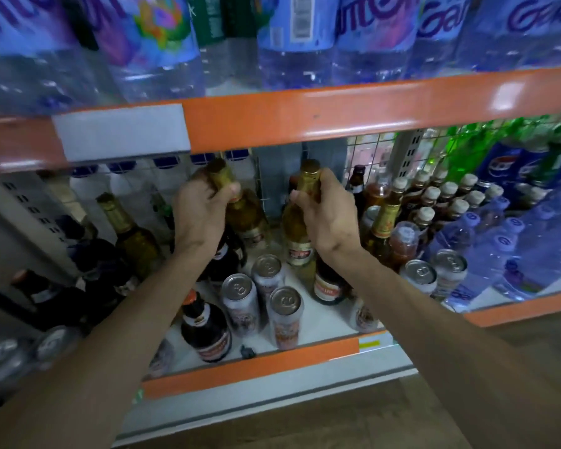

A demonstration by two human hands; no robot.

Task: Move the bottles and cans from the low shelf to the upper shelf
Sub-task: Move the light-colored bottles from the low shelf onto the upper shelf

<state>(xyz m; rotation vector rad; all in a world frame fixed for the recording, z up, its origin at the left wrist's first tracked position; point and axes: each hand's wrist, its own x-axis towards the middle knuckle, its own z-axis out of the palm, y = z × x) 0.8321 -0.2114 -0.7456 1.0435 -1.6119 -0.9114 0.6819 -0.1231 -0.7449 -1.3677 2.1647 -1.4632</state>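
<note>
Head cam is showing a two-bottle lift starting on the low shelf (pixel 318 314). Doing it well, my read:
- Keeping both bottles near upright while drawing them forward. The caps are sitting just under the orange front edge of the upper shelf (pixel 337 115) and need to be clearing it before going up.
- Gripping at the necks is giving little control over the bodies, so swinging is the risk. Cans (pixel 268 270) are standing just in front and are likely to get knocked.
- Upper shelf is looking packed with water bottles (pixel 298 43) along the front. No free slot is showing, so finding one is coming first.

Left hand (pixel 204 209) is wrapping fingers and thumb round the neck of an amber bottle (pixel 246 215), which is leaning with its top toward the left. Right hand (pixel 324 215) is clamping the neck of a second amber bottle (pixel 297 236), which is sitting closer to upright. Both bottles are in the low shelf bay, toward the back, behind the cans. Can't tell whether the bases are resting on the shelf or lifting off, since hands and other bottles are hiding them.
</note>
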